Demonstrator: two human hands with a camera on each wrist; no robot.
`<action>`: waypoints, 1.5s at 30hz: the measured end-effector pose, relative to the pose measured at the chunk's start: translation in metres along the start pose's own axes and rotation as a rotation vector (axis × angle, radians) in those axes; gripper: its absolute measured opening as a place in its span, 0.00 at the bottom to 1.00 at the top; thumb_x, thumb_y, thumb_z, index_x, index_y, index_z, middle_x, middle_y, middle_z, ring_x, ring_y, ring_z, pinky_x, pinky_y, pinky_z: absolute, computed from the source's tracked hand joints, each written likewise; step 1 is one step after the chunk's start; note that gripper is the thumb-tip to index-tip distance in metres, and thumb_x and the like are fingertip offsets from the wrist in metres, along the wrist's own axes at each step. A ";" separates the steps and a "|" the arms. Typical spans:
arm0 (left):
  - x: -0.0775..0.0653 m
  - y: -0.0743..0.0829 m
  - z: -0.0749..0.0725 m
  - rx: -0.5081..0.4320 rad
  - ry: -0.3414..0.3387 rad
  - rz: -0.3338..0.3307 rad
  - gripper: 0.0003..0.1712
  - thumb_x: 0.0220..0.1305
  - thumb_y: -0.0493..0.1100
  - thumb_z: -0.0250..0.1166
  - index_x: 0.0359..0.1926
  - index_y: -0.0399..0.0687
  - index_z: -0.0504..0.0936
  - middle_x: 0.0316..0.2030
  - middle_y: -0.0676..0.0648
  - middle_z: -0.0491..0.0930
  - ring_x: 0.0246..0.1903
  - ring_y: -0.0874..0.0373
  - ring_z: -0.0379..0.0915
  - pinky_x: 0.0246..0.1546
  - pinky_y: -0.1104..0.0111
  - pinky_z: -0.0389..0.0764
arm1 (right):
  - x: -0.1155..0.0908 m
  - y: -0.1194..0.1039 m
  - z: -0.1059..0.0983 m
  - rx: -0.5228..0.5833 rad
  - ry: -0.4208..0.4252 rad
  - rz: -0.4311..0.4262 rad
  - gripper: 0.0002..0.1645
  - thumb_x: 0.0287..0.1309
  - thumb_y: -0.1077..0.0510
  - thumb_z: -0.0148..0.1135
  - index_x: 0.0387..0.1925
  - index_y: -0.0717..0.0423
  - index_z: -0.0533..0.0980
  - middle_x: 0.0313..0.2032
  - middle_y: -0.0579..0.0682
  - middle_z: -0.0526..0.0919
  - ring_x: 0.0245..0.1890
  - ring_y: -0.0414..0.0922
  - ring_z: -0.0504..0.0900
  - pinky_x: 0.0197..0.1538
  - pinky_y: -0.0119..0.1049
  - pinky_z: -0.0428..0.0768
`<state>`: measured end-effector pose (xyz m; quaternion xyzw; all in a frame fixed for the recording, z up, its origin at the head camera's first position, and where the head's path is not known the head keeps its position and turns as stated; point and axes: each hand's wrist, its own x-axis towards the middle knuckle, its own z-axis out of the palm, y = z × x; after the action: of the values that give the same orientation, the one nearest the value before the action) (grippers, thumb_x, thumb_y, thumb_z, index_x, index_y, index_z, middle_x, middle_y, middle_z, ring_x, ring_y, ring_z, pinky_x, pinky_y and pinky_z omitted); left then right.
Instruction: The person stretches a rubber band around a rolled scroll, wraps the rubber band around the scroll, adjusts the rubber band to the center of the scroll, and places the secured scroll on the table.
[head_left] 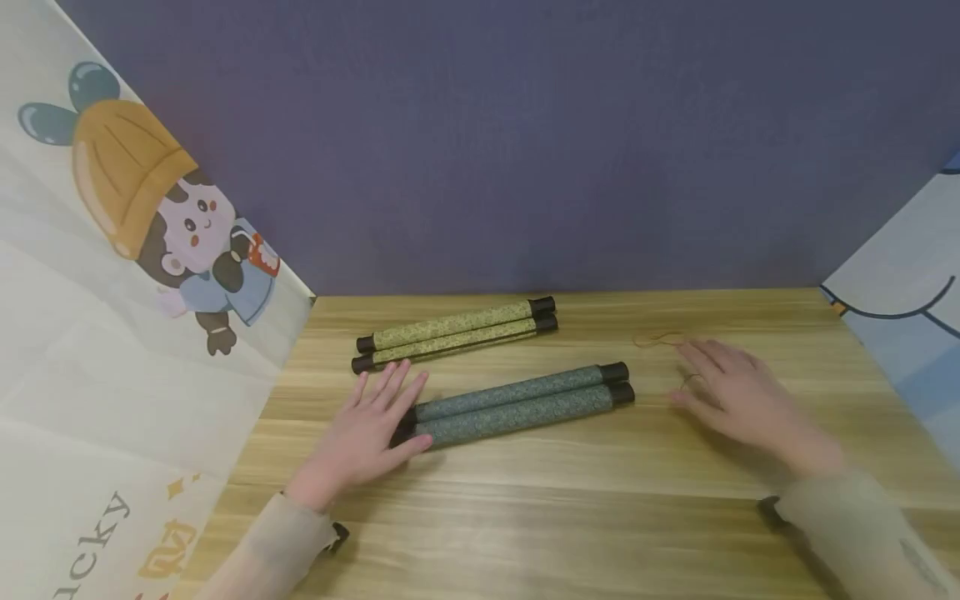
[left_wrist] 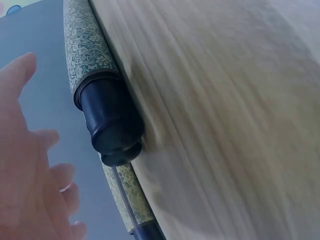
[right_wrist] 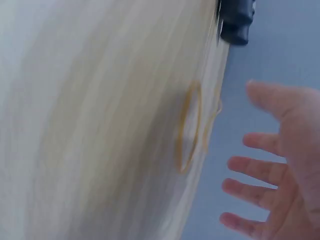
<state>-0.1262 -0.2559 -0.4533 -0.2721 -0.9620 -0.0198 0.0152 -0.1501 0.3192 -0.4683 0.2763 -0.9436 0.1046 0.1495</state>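
A pair of blue-green patterned scroll rolls (head_left: 517,408) with black end knobs lies side by side on the table. Over their left ends my left hand (head_left: 367,433) is spread with straight fingers, gripping nothing; in the left wrist view it appears apart from the black knob (left_wrist: 112,117). Behind lies a second pair, yellow patterned scroll rolls (head_left: 453,327), also black-knobbed. To the right, my right hand (head_left: 738,396) hovers with extended fingers above a thin tan rubber band (right_wrist: 180,137). Another rubber band (head_left: 651,342) lies just beyond its fingertips.
The wood-grain table (head_left: 525,517) ends at a dark blue-purple panel (head_left: 517,150) along the back. A white cloth with a cartoon print (head_left: 150,333) borders the left side. Another printed cloth (head_left: 907,333) stands at the right edge.
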 end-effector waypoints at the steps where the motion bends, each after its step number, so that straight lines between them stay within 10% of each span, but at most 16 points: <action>1: 0.001 0.001 0.000 -0.003 -0.002 0.001 0.55 0.77 0.79 0.49 0.90 0.64 0.37 0.88 0.42 0.40 0.87 0.42 0.41 0.83 0.35 0.45 | 0.000 0.007 0.001 -0.010 0.020 -0.007 0.46 0.65 0.44 0.78 0.72 0.70 0.74 0.65 0.75 0.79 0.62 0.75 0.79 0.59 0.78 0.76; 7: 0.005 0.004 -0.002 -0.015 -0.005 0.007 0.55 0.78 0.80 0.46 0.90 0.63 0.37 0.88 0.41 0.42 0.87 0.43 0.41 0.83 0.36 0.45 | 0.000 0.026 0.002 -0.001 0.016 0.016 0.31 0.57 0.61 0.80 0.59 0.73 0.81 0.53 0.75 0.85 0.51 0.74 0.84 0.51 0.73 0.83; 14: 0.009 0.008 -0.001 -0.028 0.019 0.027 0.55 0.78 0.79 0.47 0.90 0.59 0.40 0.88 0.38 0.45 0.86 0.40 0.44 0.83 0.36 0.46 | 0.004 0.031 -0.004 0.046 -0.173 0.156 0.22 0.66 0.62 0.74 0.56 0.74 0.82 0.51 0.74 0.85 0.53 0.74 0.83 0.58 0.73 0.80; 25: 0.024 0.010 -0.006 -0.132 0.030 0.015 0.54 0.81 0.76 0.47 0.90 0.51 0.46 0.87 0.37 0.48 0.86 0.40 0.45 0.84 0.38 0.45 | 0.015 0.023 -0.008 0.066 -0.175 0.225 0.03 0.69 0.65 0.66 0.37 0.62 0.83 0.35 0.54 0.86 0.35 0.52 0.84 0.40 0.56 0.83; 35: 0.042 0.020 -0.019 -0.288 0.071 -0.025 0.51 0.82 0.68 0.56 0.88 0.42 0.53 0.84 0.35 0.58 0.83 0.35 0.54 0.82 0.38 0.52 | 0.051 -0.032 -0.041 0.116 -0.053 0.208 0.07 0.74 0.63 0.65 0.46 0.65 0.82 0.36 0.55 0.87 0.35 0.53 0.87 0.39 0.56 0.87; 40: 0.059 0.045 -0.031 -0.445 0.099 -0.024 0.44 0.82 0.62 0.61 0.83 0.39 0.65 0.67 0.33 0.82 0.57 0.37 0.86 0.71 0.42 0.77 | 0.075 -0.076 -0.059 0.166 0.031 0.196 0.09 0.75 0.61 0.66 0.50 0.64 0.82 0.41 0.57 0.89 0.39 0.54 0.88 0.41 0.56 0.89; 45: 0.076 0.081 -0.035 -0.655 0.156 -0.016 0.37 0.82 0.58 0.62 0.80 0.42 0.71 0.59 0.36 0.87 0.49 0.43 0.88 0.57 0.47 0.87 | 0.090 -0.118 -0.057 0.202 0.160 0.089 0.05 0.71 0.64 0.70 0.46 0.60 0.84 0.38 0.53 0.90 0.35 0.49 0.89 0.34 0.46 0.88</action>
<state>-0.1478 -0.1487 -0.4129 -0.2526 -0.9026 -0.3486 0.0002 -0.1449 0.1936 -0.3710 0.2383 -0.9247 0.2272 0.1911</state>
